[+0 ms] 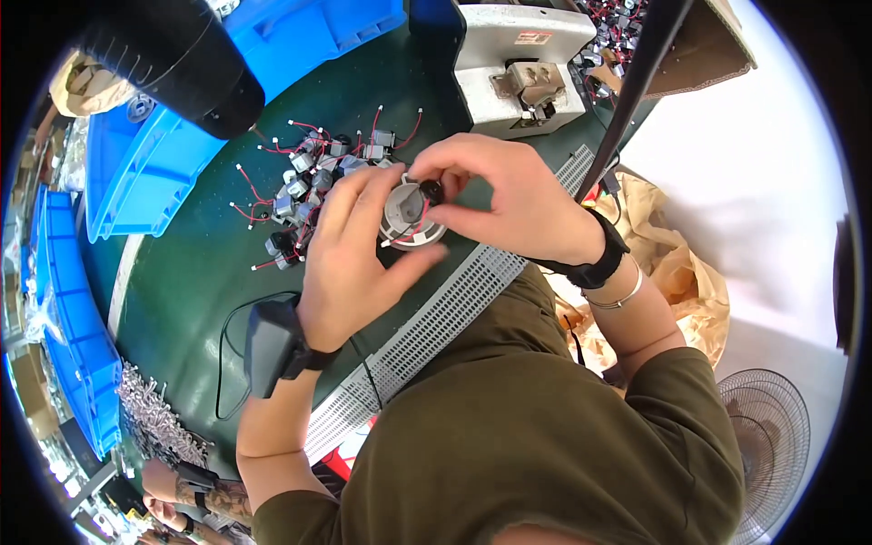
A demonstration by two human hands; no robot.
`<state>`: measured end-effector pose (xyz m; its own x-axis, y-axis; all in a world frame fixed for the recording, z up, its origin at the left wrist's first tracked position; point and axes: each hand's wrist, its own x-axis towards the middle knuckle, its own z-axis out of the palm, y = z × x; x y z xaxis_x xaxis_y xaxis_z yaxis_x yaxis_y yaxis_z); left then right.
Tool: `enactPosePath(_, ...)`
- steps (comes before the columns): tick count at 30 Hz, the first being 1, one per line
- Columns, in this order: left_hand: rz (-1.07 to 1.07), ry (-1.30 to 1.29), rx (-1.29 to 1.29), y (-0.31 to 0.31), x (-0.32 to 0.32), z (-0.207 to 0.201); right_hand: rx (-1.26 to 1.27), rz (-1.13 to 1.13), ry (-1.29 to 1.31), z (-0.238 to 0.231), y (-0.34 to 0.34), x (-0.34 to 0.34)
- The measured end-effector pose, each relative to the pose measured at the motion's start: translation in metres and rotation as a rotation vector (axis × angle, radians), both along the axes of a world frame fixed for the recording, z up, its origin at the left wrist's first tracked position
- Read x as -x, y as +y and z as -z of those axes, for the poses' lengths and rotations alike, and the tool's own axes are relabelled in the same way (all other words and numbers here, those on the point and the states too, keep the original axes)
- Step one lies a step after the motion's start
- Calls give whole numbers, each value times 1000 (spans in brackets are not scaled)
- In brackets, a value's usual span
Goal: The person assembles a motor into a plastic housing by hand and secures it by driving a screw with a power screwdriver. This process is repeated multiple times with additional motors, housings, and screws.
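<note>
A round grey plastic housing [393,218] sits in front of me, with a small grey motor [411,205] and a red wire in it. My left hand [350,250] curves round its left side, fingers on the far rim and thumb stretched along the near side. My right hand [518,195] is bent over the right side of the housing. Its index finger and thumb close around a small round black part [431,191] at the motor's edge. Just left of the housing lies a pile of small motors [304,186] with red leads and white plugs.
Blue bins [168,173] line the far left. A black cylindrical tool [182,68] hangs at upper left, and a grey-white bench machine [522,73] stands beyond my right hand. Screws [159,418] lie heaped at lower left, near another person's hands [163,490]. A fan [765,445] stands at right.
</note>
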<state>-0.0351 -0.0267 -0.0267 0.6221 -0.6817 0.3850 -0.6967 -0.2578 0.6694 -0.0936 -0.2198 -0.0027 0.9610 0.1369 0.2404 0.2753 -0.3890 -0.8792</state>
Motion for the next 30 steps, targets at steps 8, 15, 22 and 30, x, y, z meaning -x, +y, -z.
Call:
enactPosePath(8, 68, 83, 128, -2, -7, 9, 507, -239, -389, -1, 2, -18)
enactPosePath(15, 79, -73, 192, -1, -13, 15, 714, -328, -495, -14, -4, -23)
enactPosePath(22, 88, -200, 171, 4, -14, 18, 71, 46, -557, -63, 1, -53)
enactPosePath(30, 127, -246, 176, -2, -10, 20, -393, 11, -482, -141, 35, -151)
